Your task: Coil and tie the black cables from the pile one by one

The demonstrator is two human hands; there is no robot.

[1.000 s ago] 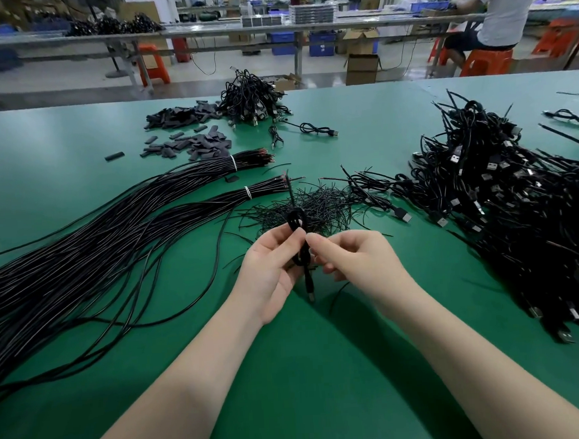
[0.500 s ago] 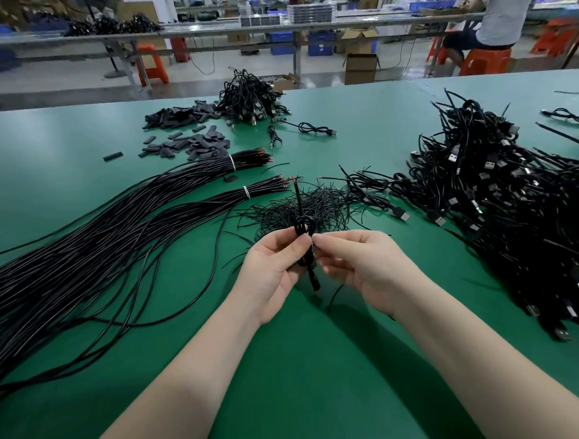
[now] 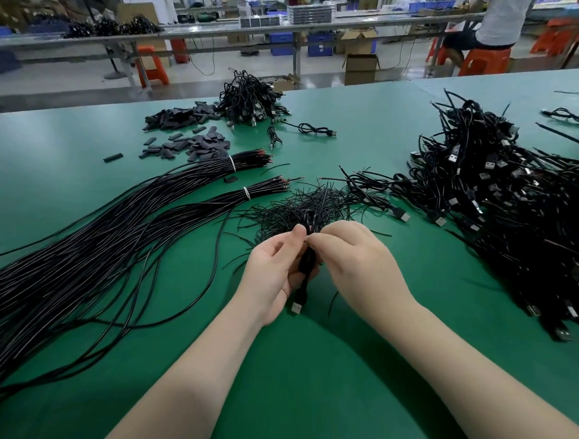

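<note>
Left of the fingers, long straight cables (image 3: 108,235) lay unworked on the surface (image 3: 322,368). The left hand (image 3: 274,270) gripped the coiled cable (image 3: 308,262) (USB plug hanging below); the right hand (image 3: 357,259) pinched its tie at the top. Right of the fingers lay the tied pile (image 3: 516,214), evidently finished. No legible writing.

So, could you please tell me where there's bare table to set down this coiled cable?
Bare green table lies between the forearms, and far left beyond the long cable bundles. Crowded: twist ties ahead, USB cable pile at right.
</note>
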